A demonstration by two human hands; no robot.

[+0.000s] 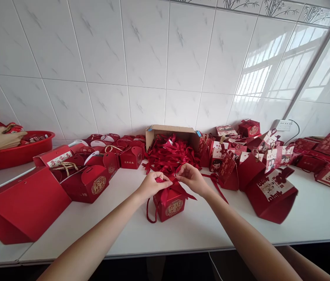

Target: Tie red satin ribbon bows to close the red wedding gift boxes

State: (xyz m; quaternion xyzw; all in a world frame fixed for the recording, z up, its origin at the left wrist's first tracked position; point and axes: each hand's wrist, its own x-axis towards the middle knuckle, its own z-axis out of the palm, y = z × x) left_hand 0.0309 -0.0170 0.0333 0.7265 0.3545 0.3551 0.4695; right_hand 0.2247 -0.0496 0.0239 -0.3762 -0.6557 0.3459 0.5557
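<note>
A small red gift box (pixel 171 207) with a gold round emblem stands on the white table in front of me. Red ribbon (pixel 165 194) lies over its top, and a dark red cord loop (pixel 152 219) hangs at its left side. Above the box, my left hand (pixel 154 185) pinches the ribbon, fingers closed. Close by on the right, my right hand (pixel 190 178) also has thumb and fingertips pressed together on the ribbon. Part of the box top is hidden by the ribbon and my fingers.
Behind my hands a cardboard carton (pixel 172 130) lies with red ribbons (pixel 173 154) spilling out. Red boxes (pixel 88 183) crowd the left; tagged boxes (pixel 273 191) stand right. Another person's hands (pixel 2 138) are over a red basin (pixel 21 154). A power strip (pixel 282 125) sits by the wall.
</note>
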